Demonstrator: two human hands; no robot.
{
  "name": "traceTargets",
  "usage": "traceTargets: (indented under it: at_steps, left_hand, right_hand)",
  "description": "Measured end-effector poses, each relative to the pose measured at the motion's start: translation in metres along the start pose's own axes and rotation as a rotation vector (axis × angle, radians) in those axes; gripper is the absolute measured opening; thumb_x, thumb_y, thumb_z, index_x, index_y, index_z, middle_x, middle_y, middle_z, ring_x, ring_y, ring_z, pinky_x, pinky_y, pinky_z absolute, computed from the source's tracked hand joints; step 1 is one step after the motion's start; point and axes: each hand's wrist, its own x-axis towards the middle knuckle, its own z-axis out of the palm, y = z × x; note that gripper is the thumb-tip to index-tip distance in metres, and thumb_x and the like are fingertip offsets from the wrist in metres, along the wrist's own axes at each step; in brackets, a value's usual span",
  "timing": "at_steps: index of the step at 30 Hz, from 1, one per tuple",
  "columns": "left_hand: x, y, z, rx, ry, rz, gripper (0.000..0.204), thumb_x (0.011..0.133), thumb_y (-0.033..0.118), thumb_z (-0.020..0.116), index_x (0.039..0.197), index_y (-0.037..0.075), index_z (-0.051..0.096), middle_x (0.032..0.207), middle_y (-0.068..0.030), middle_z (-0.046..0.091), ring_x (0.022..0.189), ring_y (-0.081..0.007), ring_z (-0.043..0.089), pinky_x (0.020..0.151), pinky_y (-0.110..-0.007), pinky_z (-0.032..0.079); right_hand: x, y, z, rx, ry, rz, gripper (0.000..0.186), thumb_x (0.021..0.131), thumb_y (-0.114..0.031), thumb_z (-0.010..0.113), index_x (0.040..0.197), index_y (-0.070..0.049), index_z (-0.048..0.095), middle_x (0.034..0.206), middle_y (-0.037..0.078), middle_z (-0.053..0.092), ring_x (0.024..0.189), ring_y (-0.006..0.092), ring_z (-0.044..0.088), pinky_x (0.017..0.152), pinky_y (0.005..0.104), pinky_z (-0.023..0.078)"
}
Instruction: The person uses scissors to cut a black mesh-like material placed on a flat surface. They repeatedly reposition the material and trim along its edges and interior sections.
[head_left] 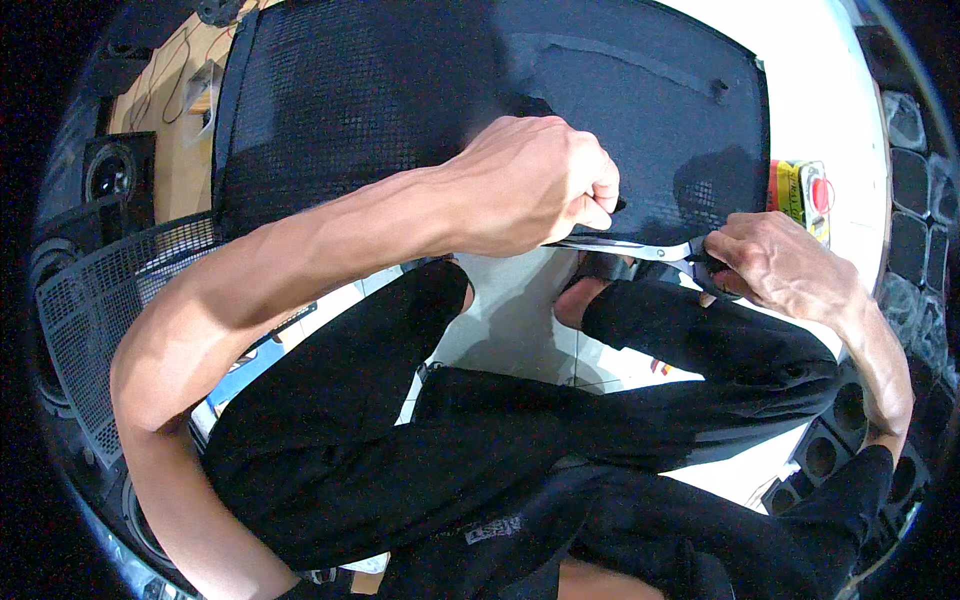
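Note:
A large panel covered in black fabric point(630, 100), with mesh showing through in places, lies in front of me. My left hand point(540, 185) is closed on the fabric near the panel's near edge, fingertips partly hidden. Silver scissors point(662, 252) with black handles are gripped in my right hand point(775, 262), to the right of the left. Their blades lie along that edge, pointing left and reaching under my left hand; I cannot tell whether they touch the fabric.
My crossed legs point(350, 420) are on a white tiled floor point(510, 310). At left stand black speakers point(112, 175), a perforated grille point(85, 330) and a wooden surface with cables point(150, 100). A yellow and red package point(800, 190) lies right of the panel; several black units point(905, 180) line the right side.

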Motion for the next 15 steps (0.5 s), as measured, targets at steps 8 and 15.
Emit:
traceTargets:
  at_steps: [8,15]
  left_hand:
    - [-0.003,0.002,-0.004,-0.085,-0.002,-0.032,0.017,0.085,0.018,0.072,0.09,0.002,0.07,0.083,-0.0179,0.071,0.077,-0.0355,0.069,0.071,-0.043,0.052]
    - [-0.016,0.011,-0.019,0.012,-0.195,-0.207,0.018,0.084,0.018,0.073,0.081,0.001,0.07,0.085,-0.0183,0.07,0.085,-0.0345,0.069,0.076,-0.042,0.052]
  right_hand:
    - [-0.003,0.005,-0.011,0.059,-0.07,0.014,0.017,0.082,-0.01,0.072,0.089,0.002,0.062,0.08,0.015,0.059,0.081,0.034,0.062,0.074,0.0467,0.049]
    - [0.0,0.008,-0.009,0.006,-0.071,-0.011,0.018,0.083,-0.01,0.072,0.092,0.002,0.064,0.081,0.015,0.06,0.08,0.0334,0.062,0.073,0.0464,0.049]
